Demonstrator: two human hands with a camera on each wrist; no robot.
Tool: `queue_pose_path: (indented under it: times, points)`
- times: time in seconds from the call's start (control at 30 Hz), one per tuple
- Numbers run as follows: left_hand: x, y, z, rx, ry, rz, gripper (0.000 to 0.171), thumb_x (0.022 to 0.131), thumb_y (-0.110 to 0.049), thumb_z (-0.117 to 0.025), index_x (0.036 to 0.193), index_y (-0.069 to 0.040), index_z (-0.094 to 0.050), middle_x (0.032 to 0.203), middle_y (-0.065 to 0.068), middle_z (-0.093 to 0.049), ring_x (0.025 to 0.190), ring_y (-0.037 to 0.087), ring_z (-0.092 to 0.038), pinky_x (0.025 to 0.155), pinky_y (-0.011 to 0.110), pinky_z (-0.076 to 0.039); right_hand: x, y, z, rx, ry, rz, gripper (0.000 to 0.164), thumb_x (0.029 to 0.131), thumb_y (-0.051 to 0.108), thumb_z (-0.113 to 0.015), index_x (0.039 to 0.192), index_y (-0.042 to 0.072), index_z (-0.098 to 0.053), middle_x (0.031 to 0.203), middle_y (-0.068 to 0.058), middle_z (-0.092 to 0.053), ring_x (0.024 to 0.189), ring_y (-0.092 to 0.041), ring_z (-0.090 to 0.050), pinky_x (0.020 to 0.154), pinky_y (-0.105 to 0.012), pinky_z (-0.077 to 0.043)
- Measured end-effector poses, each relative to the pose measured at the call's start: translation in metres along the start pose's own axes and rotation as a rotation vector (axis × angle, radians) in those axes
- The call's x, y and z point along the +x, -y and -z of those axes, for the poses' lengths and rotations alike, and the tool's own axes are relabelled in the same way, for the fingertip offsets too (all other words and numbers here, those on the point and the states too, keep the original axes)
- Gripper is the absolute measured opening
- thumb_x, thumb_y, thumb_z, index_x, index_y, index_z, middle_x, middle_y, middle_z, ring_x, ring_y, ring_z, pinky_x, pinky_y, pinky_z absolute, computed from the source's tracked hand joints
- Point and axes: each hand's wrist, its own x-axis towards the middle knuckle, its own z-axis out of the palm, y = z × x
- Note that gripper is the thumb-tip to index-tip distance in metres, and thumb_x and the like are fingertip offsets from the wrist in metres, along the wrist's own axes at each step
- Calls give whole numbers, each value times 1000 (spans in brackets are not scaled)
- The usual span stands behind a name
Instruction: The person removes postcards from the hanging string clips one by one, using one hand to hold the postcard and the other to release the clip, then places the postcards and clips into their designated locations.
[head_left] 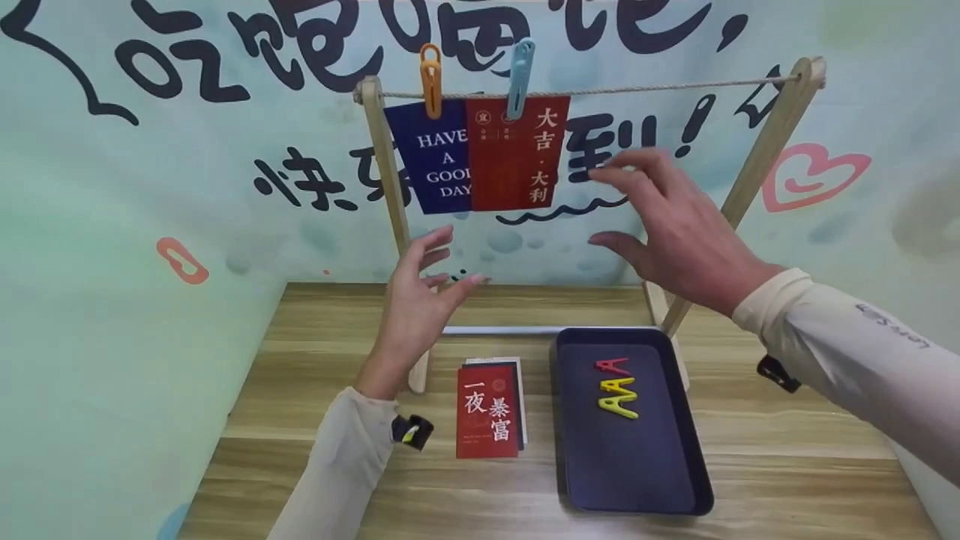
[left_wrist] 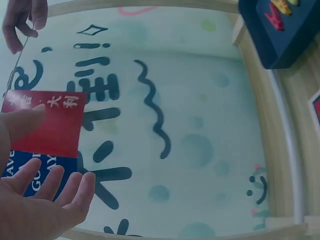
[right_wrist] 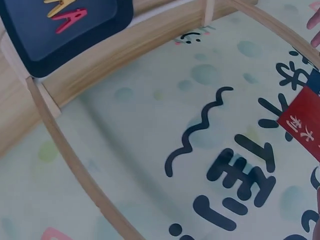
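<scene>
A blue card [head_left: 442, 169] and a red card [head_left: 510, 165] hang side by side from a rope [head_left: 637, 88], the red one overlapping the blue. An orange clothespin [head_left: 430, 81] grips the blue card's top, and a light-blue clothespin [head_left: 520, 79] the red card's. Below the cards, my left hand [head_left: 421, 300] is raised with loosely bent, parted fingers and holds nothing. To the right of the red card is my right hand [head_left: 667, 225], thumb and fingers spread apart around bare air. In the left wrist view the left hand [left_wrist: 45, 195] overlaps both cards.
A wooden frame [head_left: 772, 142] carries the rope. On the table [head_left: 300, 420], a stack of cards [head_left: 487, 412] lies left of a dark tray [head_left: 634, 472]. One red clothespin [head_left: 613, 366] and two yellow clothespins [head_left: 619, 406] lie in the tray. A printed backdrop [head_left: 187, 172] stands behind.
</scene>
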Motion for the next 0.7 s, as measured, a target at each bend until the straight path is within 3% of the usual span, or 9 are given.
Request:
queue_pose_path:
  times: [0.33,0.7]
  points:
    - [27,-18,-4,-33,-19,-73,63,77,-19,-74,131,-12,-43,133,5,-46,118,14,-47,95,32,-48,40,2,18,-57,-34,14,63,80,22,-70,133,11,-37,131,-13,-38,115,-27,-44,95,-43,-47]
    - [42,-25,-5,-56,-11,-42,63,77,-17,-74,132,-13,-42,132,5,-46,120,20,-46,96,38,-47,77,9,28,-138,45,-22,66,82,31,-67,136,14,-34,136,-13,-34,127,-28,-31,107,-45,-34]
